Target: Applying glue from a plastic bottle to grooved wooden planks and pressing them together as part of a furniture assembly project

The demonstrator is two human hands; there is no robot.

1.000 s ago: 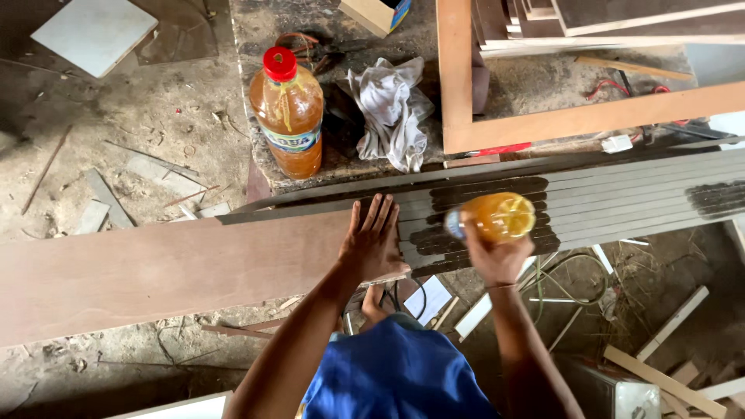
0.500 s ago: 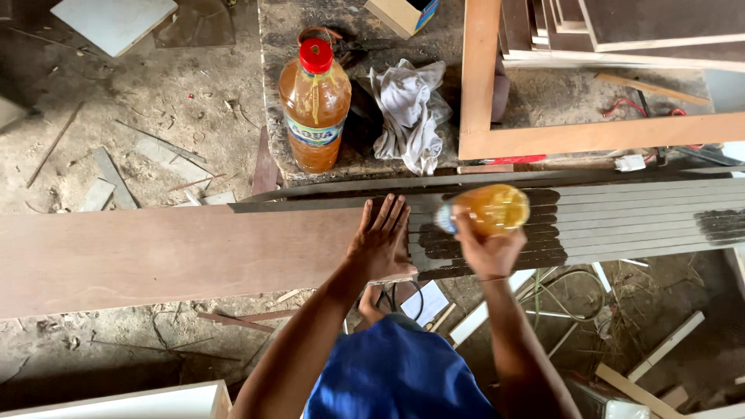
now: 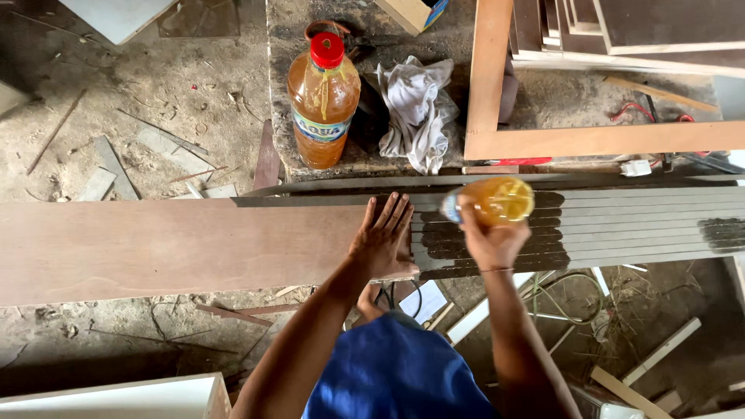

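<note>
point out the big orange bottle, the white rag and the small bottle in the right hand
big orange bottle (image 3: 323,112), head view, on its body
white rag (image 3: 415,109), head view, on its middle folds
small bottle (image 3: 500,200), head view, on its orange side above the right hand (image 3: 490,242)

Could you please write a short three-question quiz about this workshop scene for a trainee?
1. True or false: the left hand lies flat on the long brown wooden board.
2. What does the right hand hold?
3. The large amber plastic bottle with red cap stands: A) on the board, B) on the stone-topped bench, C) on the floor.

Key: 1 true. 2 a small clear bottle of amber liquid. 3 B.
</note>
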